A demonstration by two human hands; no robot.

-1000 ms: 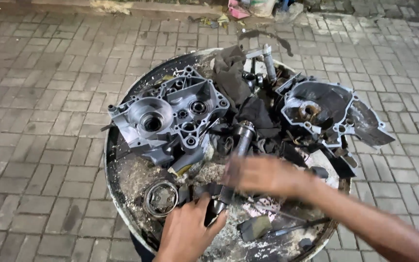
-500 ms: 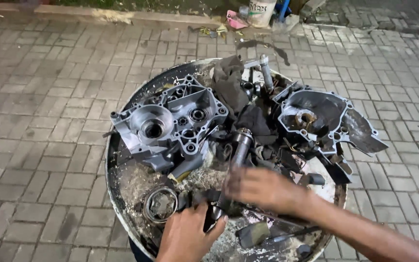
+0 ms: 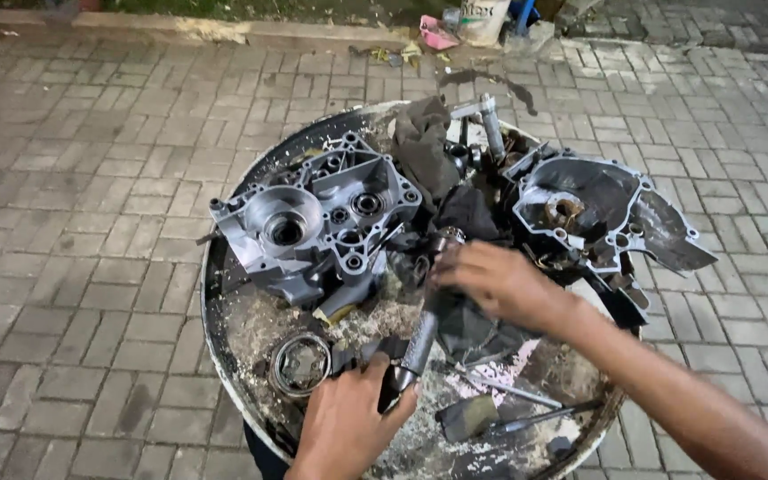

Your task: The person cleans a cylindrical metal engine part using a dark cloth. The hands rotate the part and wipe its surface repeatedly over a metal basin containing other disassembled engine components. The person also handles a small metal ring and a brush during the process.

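Knurled grey metal shaft [image 3: 421,333] | right hand [image 3: 500,283] slid up to its top, fingers wrapped | left hand [image 3: 348,422] clamps lower end | greasy round tabletop [image 3: 224,302] | regripping, shaft held steadier.

Matt cast-metal engine case [image 3: 317,222], knurled steel shaft [image 3: 421,333], rough brick paving [image 3: 82,222]

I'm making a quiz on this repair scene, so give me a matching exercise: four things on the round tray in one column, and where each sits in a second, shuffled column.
Things:
1. grey engine case half
2. dark engine cover
3. metal ring
4. shaft

Places:
A. right part of the round tray
B. between the left hand and the right hand
C. left part of the tray, open side up
D. near edge of the tray, just left of the left hand

Pairs: 1-C, 2-A, 3-D, 4-B
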